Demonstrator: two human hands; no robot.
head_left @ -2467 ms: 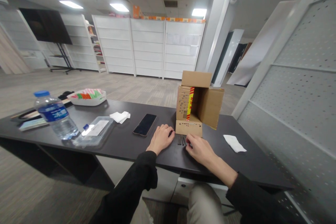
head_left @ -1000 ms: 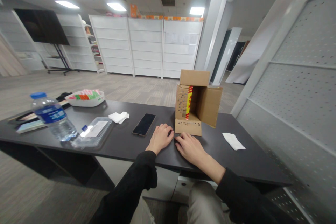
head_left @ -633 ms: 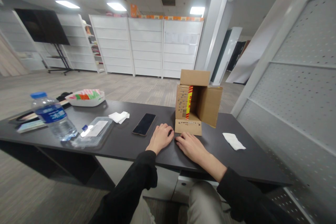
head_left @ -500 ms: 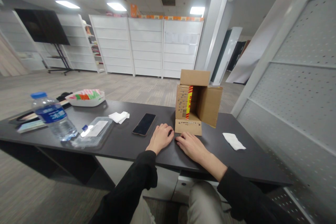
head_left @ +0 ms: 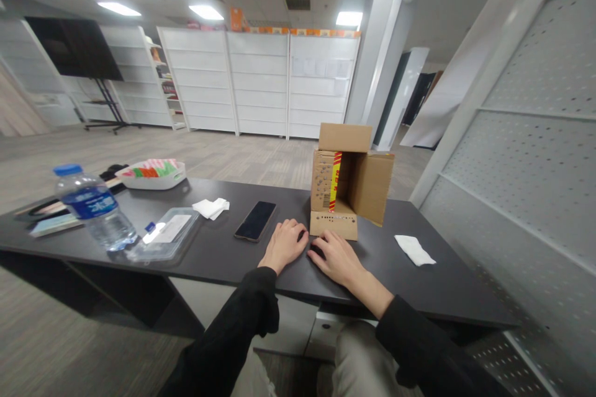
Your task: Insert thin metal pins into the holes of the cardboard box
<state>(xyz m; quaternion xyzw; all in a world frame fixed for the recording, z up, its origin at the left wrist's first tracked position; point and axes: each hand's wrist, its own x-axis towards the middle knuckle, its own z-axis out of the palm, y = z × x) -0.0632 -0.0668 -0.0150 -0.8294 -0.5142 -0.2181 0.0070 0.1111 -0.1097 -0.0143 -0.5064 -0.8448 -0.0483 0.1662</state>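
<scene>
My left hand (head_left: 285, 244) rests palm down on the dark table (head_left: 218, 254), its fingers loosely curved and apart, holding nothing. Beside it, my right hand (head_left: 336, 258) lies on the table with bent, slightly spread fingers and nothing in it. Just beyond both hands stands an open cardboard box (head_left: 323, 183), its opening facing me and its lower flap near my right fingertips. Yellow and red tape runs down the box's front edge. A dark phone (head_left: 256, 221) lies to the left of my left hand.
Further left are a folded tissue (head_left: 211, 208), a clear plastic case (head_left: 168, 237), a water bottle (head_left: 95, 208) and a white basket (head_left: 153, 180) of colourful packets. Another tissue (head_left: 414, 250) lies right of the box. A perforated panel (head_left: 526, 167) rises at the right.
My right hand and forearm have shifted slightly left, and its fingers are a little more bent. My left hand has stayed in place.
</scene>
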